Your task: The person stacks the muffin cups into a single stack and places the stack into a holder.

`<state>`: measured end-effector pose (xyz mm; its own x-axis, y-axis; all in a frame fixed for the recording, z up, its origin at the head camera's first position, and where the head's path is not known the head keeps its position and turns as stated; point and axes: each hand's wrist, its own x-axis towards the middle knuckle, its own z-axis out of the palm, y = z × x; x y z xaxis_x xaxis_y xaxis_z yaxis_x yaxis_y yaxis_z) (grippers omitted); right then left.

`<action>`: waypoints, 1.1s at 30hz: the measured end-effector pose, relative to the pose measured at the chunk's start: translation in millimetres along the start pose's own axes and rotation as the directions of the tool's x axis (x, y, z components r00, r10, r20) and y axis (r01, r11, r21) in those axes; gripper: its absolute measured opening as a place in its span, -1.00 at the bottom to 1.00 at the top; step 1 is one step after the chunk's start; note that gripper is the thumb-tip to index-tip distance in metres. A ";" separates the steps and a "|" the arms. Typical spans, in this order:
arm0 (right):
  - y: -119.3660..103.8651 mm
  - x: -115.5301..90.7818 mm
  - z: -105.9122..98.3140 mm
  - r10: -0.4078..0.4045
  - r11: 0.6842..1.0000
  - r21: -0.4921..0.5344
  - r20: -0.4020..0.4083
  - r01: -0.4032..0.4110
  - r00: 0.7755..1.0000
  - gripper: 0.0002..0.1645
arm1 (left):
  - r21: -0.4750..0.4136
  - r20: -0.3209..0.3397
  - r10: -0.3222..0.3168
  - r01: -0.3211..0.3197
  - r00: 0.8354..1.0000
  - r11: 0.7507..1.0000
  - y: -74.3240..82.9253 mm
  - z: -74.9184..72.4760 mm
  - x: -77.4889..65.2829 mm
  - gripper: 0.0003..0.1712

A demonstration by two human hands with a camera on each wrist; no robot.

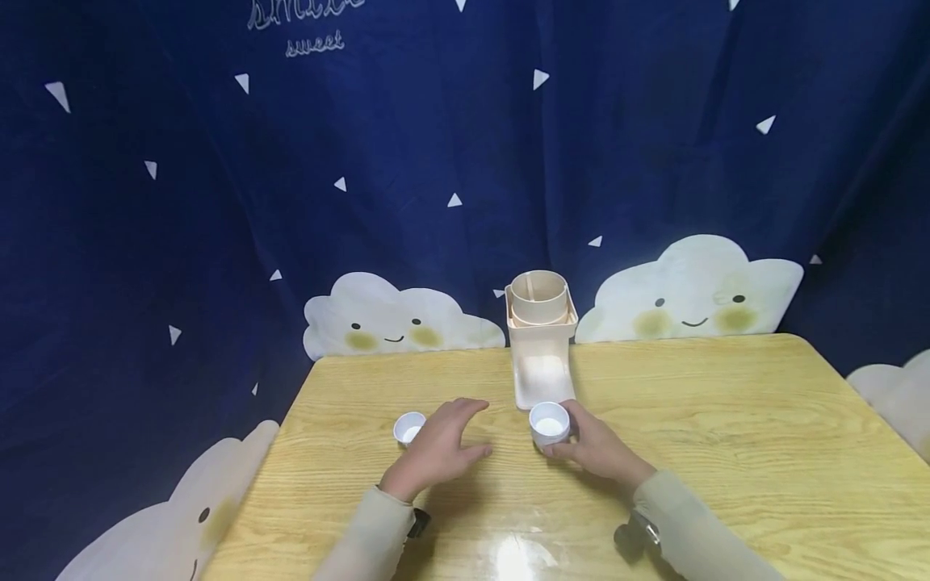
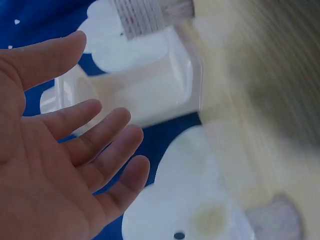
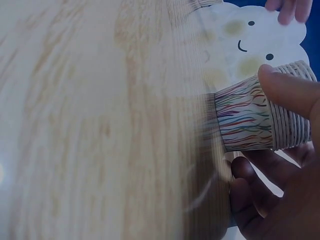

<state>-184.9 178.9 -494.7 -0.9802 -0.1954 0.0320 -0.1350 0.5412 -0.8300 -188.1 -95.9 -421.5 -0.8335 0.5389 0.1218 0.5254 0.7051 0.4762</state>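
My right hand [image 1: 599,444] grips a stack of paper cups [image 1: 549,423] near the middle of the table. Thin wavy coloured lines cover the stack's side, and several rims show nested together in the right wrist view [image 3: 290,107]. To its left my left hand [image 1: 439,452] hovers over the table, thumb and fingers spread apart with nothing between them. Partly hidden behind that hand, another white paper cup [image 1: 408,426] stands on the table. A cream plastic holder [image 1: 543,355] with a round tube on top stands just beyond the stack.
The light wooden table [image 1: 726,452] has its back edge against a dark blue curtain [image 1: 407,145] with white triangles and smiling clouds. Light glares off the tabletop near the front.
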 end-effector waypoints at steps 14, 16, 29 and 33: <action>5.6 1.6 -0.1 -0.016 1.000 0.014 -0.007 0.016 1.000 -0.24 | -0.040 -0.168 -0.173 0.169 0.970 0.985 -40.8 -21.1 -31.6 -0.35; 5.1 1.4 -0.6 -0.014 1.000 0.009 -0.005 0.014 1.000 -0.23 | -0.046 -0.190 -0.175 0.170 0.966 0.984 -47.0 -22.8 -34.4 -0.36; -0.1 -0.7 -1.8 -0.009 1.000 -0.011 -0.005 0.009 1.000 -0.24 | -0.077 -0.130 -0.368 0.360 0.921 0.930 -84.2 -24.7 -38.5 -0.19; -1.2 -0.4 -1.5 -0.003 1.000 -0.009 -0.009 0.003 1.000 -0.24 | -0.095 -0.110 -0.397 0.388 0.911 0.917 -90.5 -22.4 -36.8 -0.16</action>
<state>-184.6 179.5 -492.9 -0.9810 -0.1898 0.0395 -0.1392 0.5477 -0.8250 -208.8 -189.9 -449.6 -0.9868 0.1609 0.0178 0.1426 0.8116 0.5665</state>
